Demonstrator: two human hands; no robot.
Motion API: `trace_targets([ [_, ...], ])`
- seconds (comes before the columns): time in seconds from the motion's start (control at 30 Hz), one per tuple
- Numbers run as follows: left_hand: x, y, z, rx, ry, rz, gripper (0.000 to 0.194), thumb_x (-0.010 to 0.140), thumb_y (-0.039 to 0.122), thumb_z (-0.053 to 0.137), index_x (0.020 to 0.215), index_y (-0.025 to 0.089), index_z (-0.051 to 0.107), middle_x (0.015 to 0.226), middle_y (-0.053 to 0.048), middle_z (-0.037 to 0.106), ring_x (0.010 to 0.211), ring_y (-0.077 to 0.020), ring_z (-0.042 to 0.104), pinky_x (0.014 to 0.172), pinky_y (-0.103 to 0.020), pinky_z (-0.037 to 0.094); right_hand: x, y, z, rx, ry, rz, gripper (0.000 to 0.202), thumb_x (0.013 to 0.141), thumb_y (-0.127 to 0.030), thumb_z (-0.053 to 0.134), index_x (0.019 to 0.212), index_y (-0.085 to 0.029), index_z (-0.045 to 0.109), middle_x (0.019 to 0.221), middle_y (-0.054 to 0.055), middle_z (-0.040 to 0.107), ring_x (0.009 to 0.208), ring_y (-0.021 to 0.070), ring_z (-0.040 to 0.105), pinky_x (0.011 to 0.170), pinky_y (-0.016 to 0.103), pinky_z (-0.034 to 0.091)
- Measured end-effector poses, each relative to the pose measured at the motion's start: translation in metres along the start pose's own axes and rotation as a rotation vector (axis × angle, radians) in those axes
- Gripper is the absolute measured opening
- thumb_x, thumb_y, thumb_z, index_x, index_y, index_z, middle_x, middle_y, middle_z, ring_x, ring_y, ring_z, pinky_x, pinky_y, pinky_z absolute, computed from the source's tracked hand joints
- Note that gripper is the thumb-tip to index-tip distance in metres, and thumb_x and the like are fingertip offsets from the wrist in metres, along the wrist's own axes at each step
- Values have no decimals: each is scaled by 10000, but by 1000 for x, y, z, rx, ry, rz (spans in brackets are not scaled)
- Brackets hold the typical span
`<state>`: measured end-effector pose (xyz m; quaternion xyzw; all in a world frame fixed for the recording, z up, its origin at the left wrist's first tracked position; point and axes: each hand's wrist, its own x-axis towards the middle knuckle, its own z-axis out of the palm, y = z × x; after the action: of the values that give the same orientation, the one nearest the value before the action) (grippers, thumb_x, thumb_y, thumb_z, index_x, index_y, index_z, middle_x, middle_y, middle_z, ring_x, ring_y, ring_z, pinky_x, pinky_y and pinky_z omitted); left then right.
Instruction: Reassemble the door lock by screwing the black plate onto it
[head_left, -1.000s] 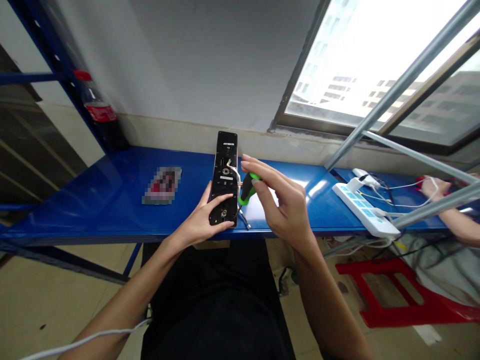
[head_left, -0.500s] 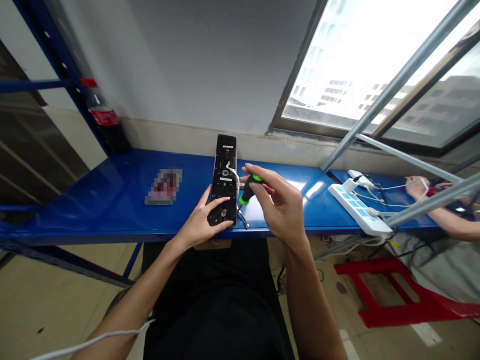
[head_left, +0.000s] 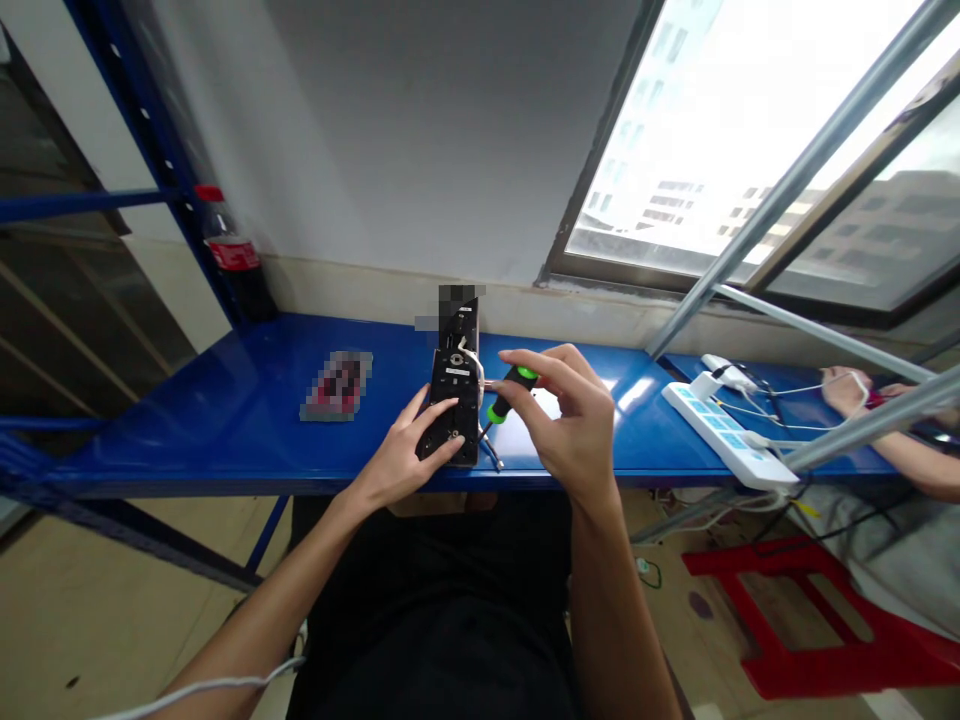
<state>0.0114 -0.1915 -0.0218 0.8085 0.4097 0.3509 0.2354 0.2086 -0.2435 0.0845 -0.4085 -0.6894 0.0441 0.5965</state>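
A long black electronic panel (head_left: 456, 392) lies on the blue workbench (head_left: 390, 345), its length running away from me. It carries small white labels and a white cable (head_left: 471, 352); its far end is pixelated. Across its near part lies my left hand (head_left: 401, 450), fingers spread along the left side and top, holding it down. My right hand (head_left: 574, 415) grips a screwdriver (head_left: 511, 395) with a black and green handle between thumb and fingers. The tool slants down to the left, its shaft by the panel's near right edge. I cannot tell whether the tip touches a screw. Beside it rests a thin metal piece (head_left: 491, 452).
A pixelated flat item (head_left: 337, 386) lies on the bench to the left. Behind it stands a cola bottle (head_left: 234, 255). Right of me are a white power strip (head_left: 727, 435), metal frame bars (head_left: 742, 235) and another person's hand (head_left: 846, 390). A red stool (head_left: 750, 600) stands below.
The view has shifted slightly, so the bench sits lower in the picture. Both hands keep their places at the panel, and the screwdriver stays at its near right edge.
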Motion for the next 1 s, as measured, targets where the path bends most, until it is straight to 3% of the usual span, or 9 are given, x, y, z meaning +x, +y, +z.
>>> trace_targets([
  [0.1,0,-2,-5,24,-6,-17,663,936,623,539,1505,297,443,1664,-95,270,1536,-316,256,1238,-517,264,2,1,3,-47,22,-27,230,907,-252,689,1130,-277,738,904,9,597,839,144,595,729,312,551],
  [0.2,0,-6,-10,58,-7,15,745,905,657,563,1540,312,381,1674,-99,244,1532,-335,256,1224,-543,281,3,2,2,-4,-42,-43,324,999,-206,508,1280,-266,657,1169,64,660,1074,169,627,835,326,562],
  [0.3,3,-11,-17,166,117,35,639,971,657,415,1519,328,425,1678,-67,238,1531,-343,242,1224,-601,226,2,4,-1,11,-41,-56,346,999,-188,494,1305,-269,635,1273,67,669,1164,186,628,871,338,571],
  [0.4,12,-18,-24,290,297,-87,595,1021,620,262,1479,323,499,1685,-56,204,1537,-374,197,1217,-655,157,0,5,-4,5,-14,-57,324,992,-192,510,1273,-267,654,1230,67,687,1122,185,648,832,327,584],
  [0.47,22,-23,-28,280,327,-161,634,1022,626,230,1485,287,500,1695,-87,145,1535,-407,184,1201,-659,200,-1,5,-6,-1,-13,-62,317,991,-190,509,1259,-266,662,1215,66,692,1109,182,652,830,327,587],
  [0.67,33,-26,-26,216,249,-32,680,1023,630,218,1439,204,547,1636,-143,290,1500,-349,301,1222,-573,245,-1,6,-7,3,-4,-73,310,973,-171,546,1240,-261,676,1196,55,709,1073,173,664,844,339,587],
  [0.77,23,-19,-15,148,76,28,624,1034,597,233,1507,253,449,1580,-106,412,1493,-286,332,1235,-538,251,0,8,-5,25,9,-63,266,935,-189,633,1172,-281,713,1066,26,727,948,159,678,805,332,586],
  [0.9,13,-11,-8,77,-62,25,656,999,615,390,1576,313,315,1671,-83,244,1538,-313,242,1237,-546,243,0,8,-7,17,11,-84,233,863,-257,754,1095,-279,754,899,1,638,798,130,628,747,297,576],
  [1.0,12,-10,-11,59,-110,46,660,979,611,457,1564,326,345,1695,-65,172,1552,-324,199,1246,-527,234,0,5,-10,28,-102,-111,323,983,-222,564,1281,-282,672,1147,55,677,1057,172,658,947,365,567],
])
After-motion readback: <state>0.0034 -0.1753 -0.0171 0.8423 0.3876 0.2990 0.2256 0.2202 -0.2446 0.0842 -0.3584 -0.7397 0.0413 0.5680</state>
